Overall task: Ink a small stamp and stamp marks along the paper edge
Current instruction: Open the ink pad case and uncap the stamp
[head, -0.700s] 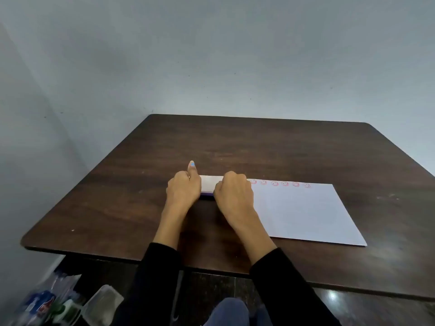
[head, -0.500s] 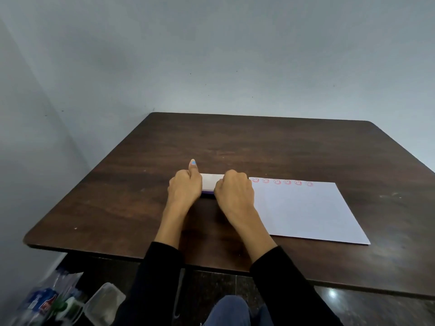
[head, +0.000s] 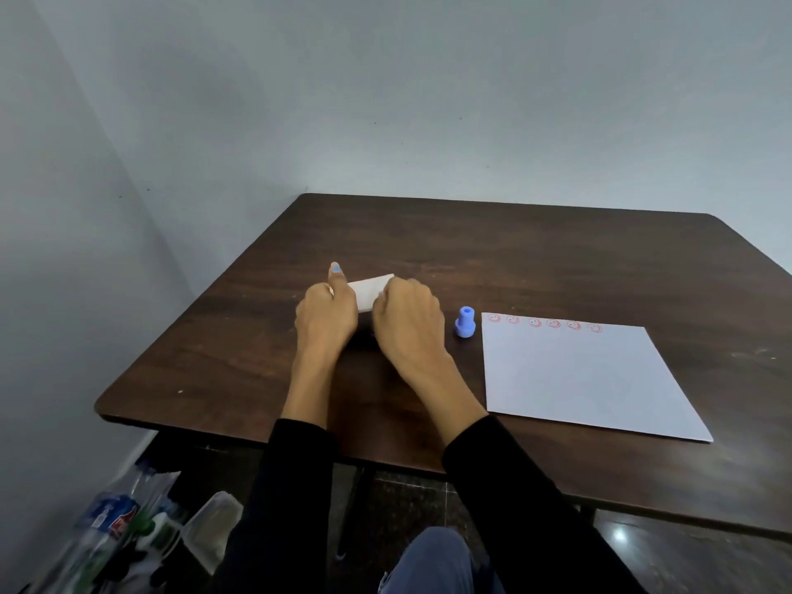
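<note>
Both hands [head: 368, 315] on white lid [head: 369, 290]

dark wooden table [head: 535, 259], blue stamp [head: 465, 322] just beside white paper [head: 574, 375]

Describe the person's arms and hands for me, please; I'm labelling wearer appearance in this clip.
Both arms wear long black sleeves that end at the wrists, leaving the forearms' ends and hands bare. The left hand has a light blue painted thumbnail. The right hand shows no rings, watch or gloves; its nails are hidden.

Long black sleeves ending at the wrists, blue-painted thumbnail on left hand [head: 326, 320]; blue trousers
</note>
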Demonstrator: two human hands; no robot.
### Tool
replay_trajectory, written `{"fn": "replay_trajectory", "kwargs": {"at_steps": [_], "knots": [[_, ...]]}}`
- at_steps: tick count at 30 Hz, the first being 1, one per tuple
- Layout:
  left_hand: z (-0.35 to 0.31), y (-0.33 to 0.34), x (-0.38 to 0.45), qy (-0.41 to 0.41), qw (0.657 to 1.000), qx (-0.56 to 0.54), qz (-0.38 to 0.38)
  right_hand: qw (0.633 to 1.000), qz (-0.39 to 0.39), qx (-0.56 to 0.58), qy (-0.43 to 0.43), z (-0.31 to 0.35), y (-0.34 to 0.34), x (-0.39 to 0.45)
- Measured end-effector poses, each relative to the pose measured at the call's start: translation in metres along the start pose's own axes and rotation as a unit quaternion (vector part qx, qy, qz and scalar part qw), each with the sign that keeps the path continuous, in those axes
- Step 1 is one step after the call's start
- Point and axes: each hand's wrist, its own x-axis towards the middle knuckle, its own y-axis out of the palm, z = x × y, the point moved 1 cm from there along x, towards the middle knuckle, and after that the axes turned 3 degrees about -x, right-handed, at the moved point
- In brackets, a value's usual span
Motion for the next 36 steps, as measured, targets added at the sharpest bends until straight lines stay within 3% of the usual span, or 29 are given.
{"fn": "replay_trajectory", "kwargs": {"at_steps": [9, 15, 19, 22, 26, 30, 33, 36], "knots": [[0.034, -0.021, 0.010, -0.067, 0.995, 0.064, -0.033, 0.997, 0.068, -0.003, -0.049, 0.015, 0.048, -0.013], [0.037, -0.016, 0.002, -0.060, 0.989, 0.127, -0.050, 0.994, 0.096, -0.006, -0.044, 0.007, 0.046, -0.013], [0.031, 0.002, -0.010, 0.057, 0.990, 0.107, -0.074, 0.995, -0.058, 0.073, -0.028, -0.021, 0.003, -0.004], [0.019, 0.026, -0.024, 0.188, 0.981, 0.036, -0.018, 0.988, -0.134, 0.078, 0.024, -0.058, -0.037, 0.004], [0.007, 0.061, -0.037, 0.260, 0.961, 0.069, 0.073, 0.992, -0.069, 0.036, 0.104, -0.095, -0.055, 0.007], [0.003, 0.084, -0.041, 0.295, 0.940, 0.119, 0.120, 0.993, -0.006, 0.021, 0.113, -0.104, -0.044, 0.008], [-0.003, 0.093, -0.038, 0.313, 0.929, 0.142, 0.139, 0.994, -0.018, 0.037, 0.105, -0.107, -0.037, 0.013], [-0.005, 0.099, -0.035, 0.328, 0.929, 0.136, 0.101, 0.985, -0.091, 0.112, 0.092, -0.107, -0.033, 0.015]]}}
